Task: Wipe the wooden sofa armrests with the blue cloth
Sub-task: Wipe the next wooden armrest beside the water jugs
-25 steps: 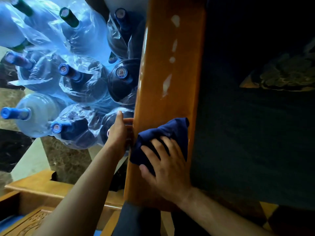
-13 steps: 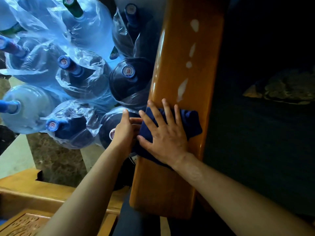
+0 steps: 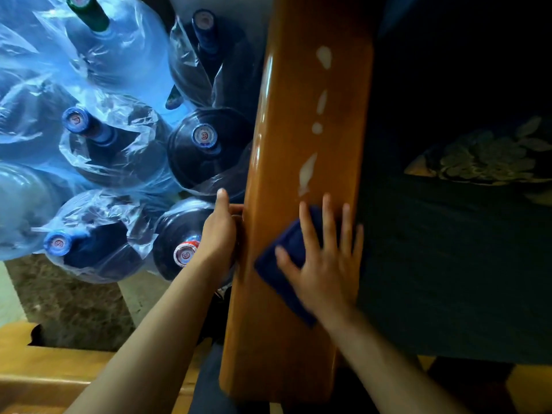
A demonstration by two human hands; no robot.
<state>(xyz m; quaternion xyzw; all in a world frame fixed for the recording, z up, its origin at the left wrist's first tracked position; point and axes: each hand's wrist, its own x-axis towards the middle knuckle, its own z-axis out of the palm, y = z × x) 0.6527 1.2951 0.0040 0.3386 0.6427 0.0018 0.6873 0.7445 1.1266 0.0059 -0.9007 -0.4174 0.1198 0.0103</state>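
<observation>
Right hand, fingers spread flat, presses the blue cloth onto the armrest mid-frame, while the left hand grips its edge, probably bracing.

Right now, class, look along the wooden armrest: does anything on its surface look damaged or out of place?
Yes. A broken line of pale patches runs along the top of the armrest, beyond the blue cloth under the right hand. They could be worn finish, residue or glare; the view cannot settle which.
</observation>
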